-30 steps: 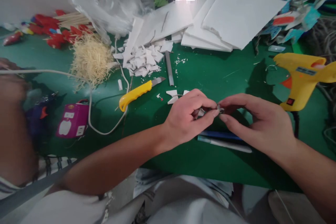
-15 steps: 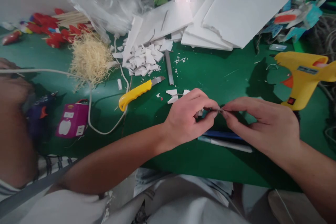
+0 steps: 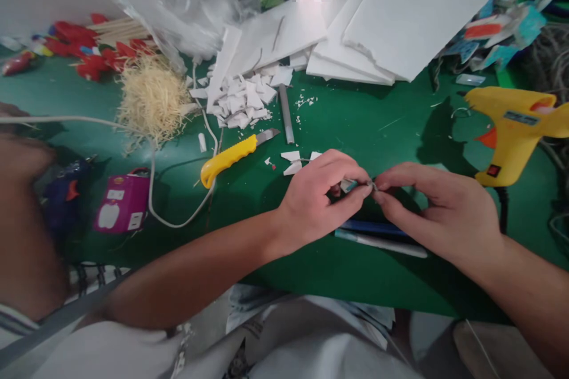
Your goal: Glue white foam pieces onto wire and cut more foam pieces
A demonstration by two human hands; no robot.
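My left hand (image 3: 324, 198) pinches a thin grey string (image 3: 372, 185) between thumb and fingertips. Just to its right, my right hand (image 3: 440, 207) pinches the same string, with the fingertips of both hands almost touching. Part of a small white and teal piece (image 3: 349, 185) shows inside the curl of my left hand; the rest is hidden. White foam bits joined by a grey string (image 3: 293, 161) lie beyond my left hand. Below my fingers, a blue stick (image 3: 377, 227) and a whitish marker-like stick (image 3: 386, 243) rest on the green table (image 3: 284, 272).
A yellow utility knife (image 3: 231, 160) lies left with its blade out, near a grey rod (image 3: 286, 113) and foam scraps (image 3: 244, 98). A yellow glue gun (image 3: 511, 130) stands right. White foam sheets (image 3: 409, 18) are stacked behind. Another person's arm (image 3: 26, 213) is at far left.
My right hand has shifted slightly left and turned a little. More of the white and teal piece shows in my left hand. Both hands keep their pinch.
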